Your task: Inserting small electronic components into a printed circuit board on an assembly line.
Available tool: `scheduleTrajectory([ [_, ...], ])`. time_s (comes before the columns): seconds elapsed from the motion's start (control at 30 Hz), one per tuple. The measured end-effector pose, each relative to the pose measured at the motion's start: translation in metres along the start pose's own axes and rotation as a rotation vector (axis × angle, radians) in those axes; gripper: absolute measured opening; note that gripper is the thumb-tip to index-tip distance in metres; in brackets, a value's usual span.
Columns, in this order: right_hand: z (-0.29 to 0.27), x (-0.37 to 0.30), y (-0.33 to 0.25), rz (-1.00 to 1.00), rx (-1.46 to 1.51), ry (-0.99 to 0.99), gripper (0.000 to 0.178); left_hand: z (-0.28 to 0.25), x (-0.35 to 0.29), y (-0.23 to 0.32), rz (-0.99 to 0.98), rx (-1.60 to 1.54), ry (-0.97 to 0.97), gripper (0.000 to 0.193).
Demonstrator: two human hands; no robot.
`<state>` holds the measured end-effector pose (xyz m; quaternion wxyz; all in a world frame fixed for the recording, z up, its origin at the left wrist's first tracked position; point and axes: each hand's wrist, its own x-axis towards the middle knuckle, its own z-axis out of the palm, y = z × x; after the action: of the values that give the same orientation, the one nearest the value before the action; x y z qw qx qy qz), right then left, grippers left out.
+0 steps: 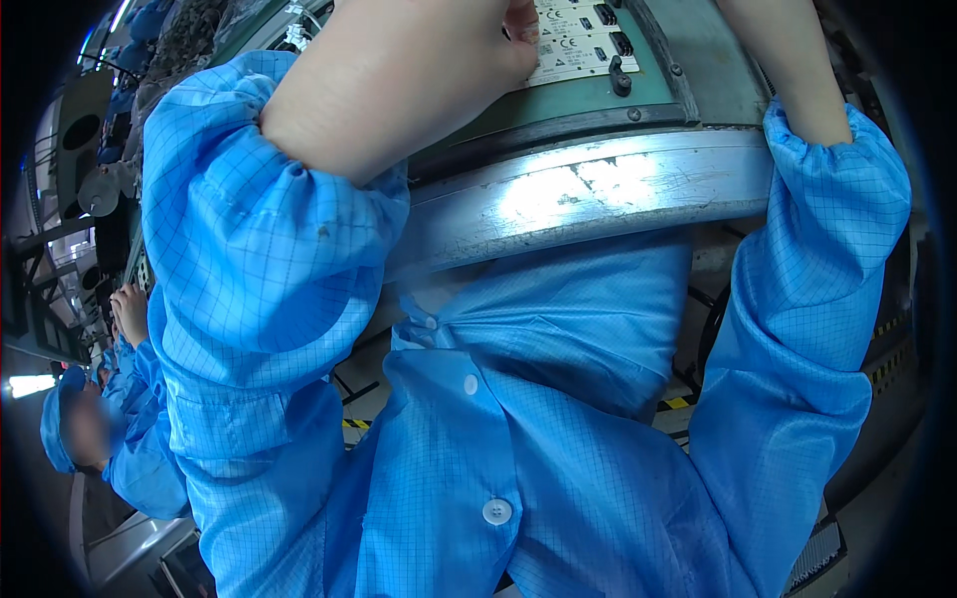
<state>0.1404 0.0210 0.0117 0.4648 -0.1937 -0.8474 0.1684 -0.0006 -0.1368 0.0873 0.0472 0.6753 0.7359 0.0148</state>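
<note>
At the top centre, my left hand (480, 48) reaches over a green fixture plate (653, 62), its visible fingers curled inward. They are at the left edge of a white panel (570, 62) printed with repeating labels. What they pinch, if anything, is hidden by the hand and the upper picture edge. Black connectors (621, 43) line the panel's right side, and a small black clamp (620, 78) stands at its near right corner. On the right, my bare right wrist (802, 85) runs up out of the picture, so that hand cannot be seen.
A worn, shiny metal rail (598, 184) forms the bench's front edge, between me and the fixture. A dark frame strip (558, 132) borders the plate. At far left, another person in blue workwear (140, 468) sits along the line. Yellow-black tape (678, 403) marks the floor.
</note>
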Motion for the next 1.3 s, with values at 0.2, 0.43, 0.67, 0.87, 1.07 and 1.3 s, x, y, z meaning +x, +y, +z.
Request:
scheduleTrajectory([
  [0.2,0.007,0.005,0.004,-0.032,0.001,0.017,0.013,0.016,-0.009,-0.014,0.139,0.013,0.153,0.008],
  [0.43,-0.001,0.000,-0.007,0.020,-0.071,0.045,0.011,0.050,-0.038,-0.019,0.283,0.216,0.402,0.022],
  [0.67,0.011,0.010,-0.011,-0.100,-0.097,0.081,0.009,0.055,-0.031,-0.045,0.222,0.087,0.488,0.023],
  [0.87,0.020,0.022,0.002,-0.171,-0.171,-0.043,0.016,0.054,-0.008,-0.052,0.220,-0.005,0.493,0.026],
  [1.07,0.081,0.069,0.018,-0.172,-0.273,-0.311,0.040,0.054,0.062,-0.067,-0.281,0.190,0.384,0.045],
  [1.3,0.081,0.086,0.032,-0.052,-0.043,-0.318,0.018,0.055,0.086,-0.061,-0.449,0.248,0.363,0.042],
])
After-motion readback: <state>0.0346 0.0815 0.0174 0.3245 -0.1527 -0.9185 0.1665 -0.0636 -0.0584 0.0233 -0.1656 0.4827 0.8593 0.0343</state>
